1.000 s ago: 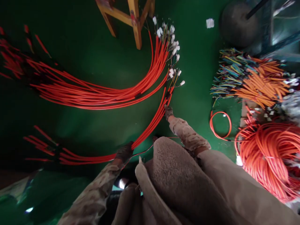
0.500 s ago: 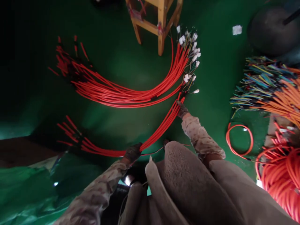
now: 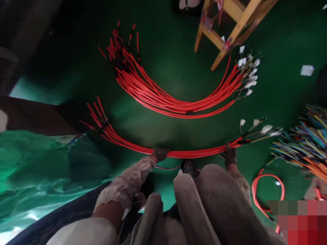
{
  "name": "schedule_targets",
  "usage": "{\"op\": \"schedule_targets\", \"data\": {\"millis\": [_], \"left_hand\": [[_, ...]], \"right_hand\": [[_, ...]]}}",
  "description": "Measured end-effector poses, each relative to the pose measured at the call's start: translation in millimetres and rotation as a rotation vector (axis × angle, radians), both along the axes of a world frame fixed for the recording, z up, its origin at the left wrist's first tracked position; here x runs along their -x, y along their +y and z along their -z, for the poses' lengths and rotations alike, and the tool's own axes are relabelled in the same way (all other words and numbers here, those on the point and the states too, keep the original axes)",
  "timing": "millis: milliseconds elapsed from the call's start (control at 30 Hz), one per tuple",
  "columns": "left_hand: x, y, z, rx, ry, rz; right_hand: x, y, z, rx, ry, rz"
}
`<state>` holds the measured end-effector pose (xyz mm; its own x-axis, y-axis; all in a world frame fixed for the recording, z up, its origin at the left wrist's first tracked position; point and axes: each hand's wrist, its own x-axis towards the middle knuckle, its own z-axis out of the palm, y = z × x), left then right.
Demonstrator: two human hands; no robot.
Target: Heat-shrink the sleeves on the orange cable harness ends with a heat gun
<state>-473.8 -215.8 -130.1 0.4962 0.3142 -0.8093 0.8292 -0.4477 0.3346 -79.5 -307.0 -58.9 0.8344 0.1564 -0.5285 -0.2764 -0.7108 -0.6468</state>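
A small bundle of red cables (image 3: 194, 154) stretches across in front of my knees. My left hand (image 3: 160, 154), in a dark glove, is closed around it near its middle. Toward its right end my right hand (image 3: 230, 156), also gloved, grips the same bundle just short of the black sleeves. White connectors (image 3: 267, 129) on thin wires hang past that end. Several loose red tips (image 3: 95, 110) fan out at the left end. Beyond it, a larger curved pile of red cables (image 3: 176, 103) lies on the green floor, apart from my hands.
A wooden stool (image 3: 224, 30) stands behind the pile. To the right are a coiled red cable (image 3: 268, 177) and a heap of multicoloured wires (image 3: 301, 136). Green plastic sheeting (image 3: 51, 163) spreads at the left. My shoe (image 3: 188, 166) is below the bundle.
My right hand has swung its end of the bundle down and right, away from the larger pile, so the bundle lies flatter. The camera view has also turned and shifted left.
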Motion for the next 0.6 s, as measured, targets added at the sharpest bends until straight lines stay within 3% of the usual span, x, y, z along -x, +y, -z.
{"op": "schedule_targets", "data": {"millis": [100,200,233,267,333,400,467,600], "left_hand": [[-4.5,-0.1,12.8,-0.007,-0.045,0.012],[-3.0,-0.7,12.2,-0.021,-0.062,-0.002],[-2.2,-0.7,10.4,-0.024,-0.059,-0.015],[-1.6,-0.5,8.3,-0.028,-0.054,-0.033],[-0.4,-0.2,4.5,-0.039,-0.046,-0.083],[1.1,-0.1,1.7,-0.051,-0.051,-0.149],[3.5,-1.3,0.4,-0.056,-0.072,-0.228],[10.0,-6.6,2.0,-0.079,-0.209,-0.461]], "right_hand": [[-1.4,15.8,-0.8,0.164,-0.215,-0.264],[24.1,88.5,10.3,0.112,-0.289,-0.63],[40.3,121.4,14.4,0.066,-0.291,-0.81],[59.3,155.6,17.6,0.123,-0.361,-1.146],[99.9,220.4,20.8,0.341,-0.525,-1.613],[133.6,272.0,19.8,0.397,-0.557,-1.724],[152.9,306.2,16.4,0.426,-0.56,-1.747],[157.9,331.0,4.6,0.398,-0.586,-1.804]]}}
